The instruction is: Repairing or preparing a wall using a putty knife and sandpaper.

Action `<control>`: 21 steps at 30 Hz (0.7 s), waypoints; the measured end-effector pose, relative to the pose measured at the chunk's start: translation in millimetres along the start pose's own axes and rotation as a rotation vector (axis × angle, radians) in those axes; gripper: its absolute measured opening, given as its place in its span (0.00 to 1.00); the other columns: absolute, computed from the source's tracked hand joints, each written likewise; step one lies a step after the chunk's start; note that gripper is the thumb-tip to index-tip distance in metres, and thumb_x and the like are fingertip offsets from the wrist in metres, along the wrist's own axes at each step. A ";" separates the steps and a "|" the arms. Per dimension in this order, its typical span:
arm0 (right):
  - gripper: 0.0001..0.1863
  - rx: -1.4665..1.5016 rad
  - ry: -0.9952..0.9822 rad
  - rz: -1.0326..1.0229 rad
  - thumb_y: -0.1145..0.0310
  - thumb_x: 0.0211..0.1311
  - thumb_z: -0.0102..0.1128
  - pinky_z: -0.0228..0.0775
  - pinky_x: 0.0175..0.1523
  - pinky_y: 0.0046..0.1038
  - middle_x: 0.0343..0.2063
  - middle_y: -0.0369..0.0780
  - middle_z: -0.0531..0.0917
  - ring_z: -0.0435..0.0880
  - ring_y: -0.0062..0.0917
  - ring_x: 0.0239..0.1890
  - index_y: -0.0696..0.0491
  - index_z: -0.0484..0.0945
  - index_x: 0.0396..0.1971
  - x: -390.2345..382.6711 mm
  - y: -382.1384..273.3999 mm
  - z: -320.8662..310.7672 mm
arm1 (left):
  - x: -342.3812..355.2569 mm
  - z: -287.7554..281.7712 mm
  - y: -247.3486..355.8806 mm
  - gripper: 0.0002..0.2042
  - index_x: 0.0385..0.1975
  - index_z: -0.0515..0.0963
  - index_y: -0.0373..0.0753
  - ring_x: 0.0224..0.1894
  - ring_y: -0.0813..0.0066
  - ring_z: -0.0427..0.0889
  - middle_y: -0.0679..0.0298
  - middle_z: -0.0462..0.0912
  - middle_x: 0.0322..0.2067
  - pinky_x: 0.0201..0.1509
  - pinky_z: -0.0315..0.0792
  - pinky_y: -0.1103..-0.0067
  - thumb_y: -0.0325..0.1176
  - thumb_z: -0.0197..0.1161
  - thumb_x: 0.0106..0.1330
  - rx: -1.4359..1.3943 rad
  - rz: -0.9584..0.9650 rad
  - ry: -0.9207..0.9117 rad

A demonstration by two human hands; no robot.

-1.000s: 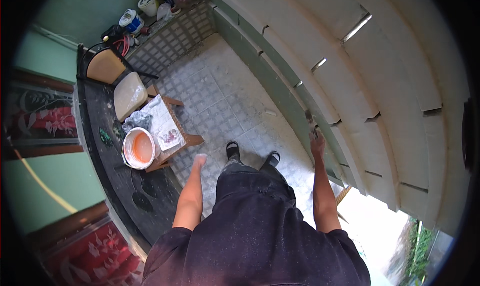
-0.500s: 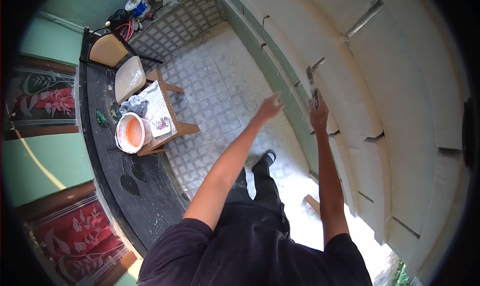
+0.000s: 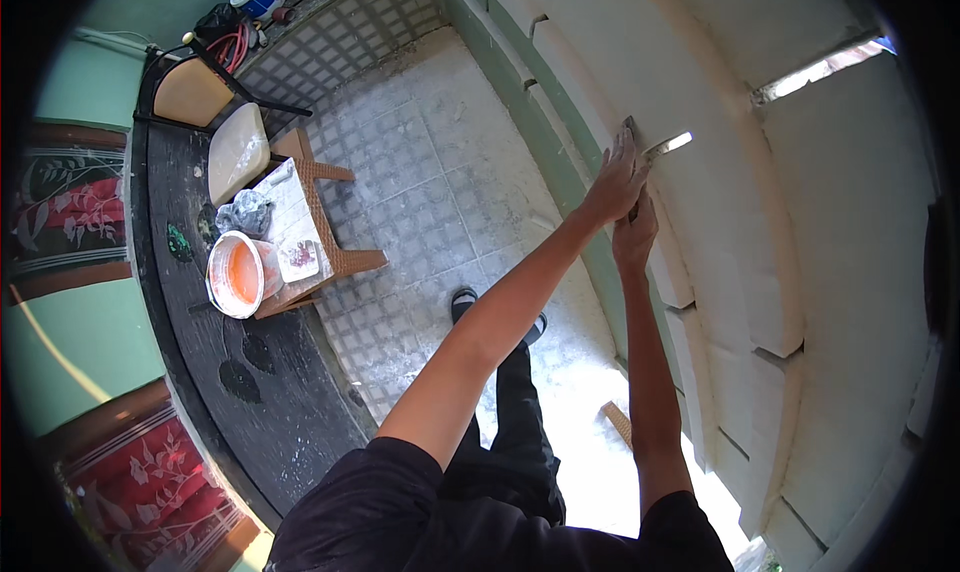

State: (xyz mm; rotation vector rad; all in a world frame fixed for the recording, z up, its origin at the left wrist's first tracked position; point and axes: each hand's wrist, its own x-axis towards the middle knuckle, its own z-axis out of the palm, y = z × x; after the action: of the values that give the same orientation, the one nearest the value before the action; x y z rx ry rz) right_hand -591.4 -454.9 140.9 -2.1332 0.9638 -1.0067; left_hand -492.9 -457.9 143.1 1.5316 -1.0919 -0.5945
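Note:
My right hand is closed around the handle of a putty knife, held up against the pale slatted wall. Most of the tool is hidden by my hands; a dark bit that looks like its blade shows beyond the left fingertips. My left hand reaches across just above the right one, its fingers stretched out and lying along the blade or the wall; which of the two they press on I cannot tell. Close to the fingertips is a bright narrow slot in the wall.
To the left, a wicker-sided small table carries a white bucket with orange inside, a crumpled plastic bag and a white tray. Behind it stands a chair. A dark bench runs along the window wall; tiles cover the floor.
My left hand has moved up and right from mid-air to the wall beside the putty knife. The right hand has shifted slightly lower. My body and view have shifted a little.

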 end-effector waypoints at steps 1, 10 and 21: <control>0.23 0.001 -0.002 -0.001 0.75 0.59 0.52 0.70 0.41 0.38 0.35 0.51 0.78 0.78 0.44 0.36 0.61 0.68 0.56 -0.3 -0.2 4.6 | 0.0 -2.7 -2.7 0.34 0.65 0.39 0.22 0.70 0.45 0.40 0.38 0.42 0.67 0.72 0.38 0.60 0.38 0.45 0.68 0.008 -0.024 -0.028; 0.25 0.031 -0.073 0.129 0.71 0.62 0.53 0.70 0.46 0.32 0.45 0.50 0.79 0.80 0.37 0.43 0.59 0.67 0.59 18.2 -4.5 29.8 | 16.2 -16.7 -19.1 0.32 0.65 0.40 0.23 0.70 0.43 0.42 0.36 0.44 0.66 0.71 0.38 0.58 0.36 0.43 0.70 0.027 0.029 0.000; 0.26 -0.020 0.005 0.011 0.71 0.61 0.54 0.69 0.50 0.31 0.47 0.53 0.78 0.79 0.42 0.49 0.60 0.66 0.59 24.8 -3.9 45.0 | 34.8 -36.1 -23.5 0.30 0.64 0.42 0.21 0.68 0.42 0.47 0.34 0.47 0.65 0.70 0.43 0.56 0.33 0.43 0.69 0.054 0.055 0.029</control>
State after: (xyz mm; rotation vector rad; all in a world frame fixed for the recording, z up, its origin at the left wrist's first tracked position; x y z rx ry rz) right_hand -542.1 -463.7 129.1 -2.1408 0.9906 -1.0014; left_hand -439.6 -471.8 136.8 1.5472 -1.1317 -0.5074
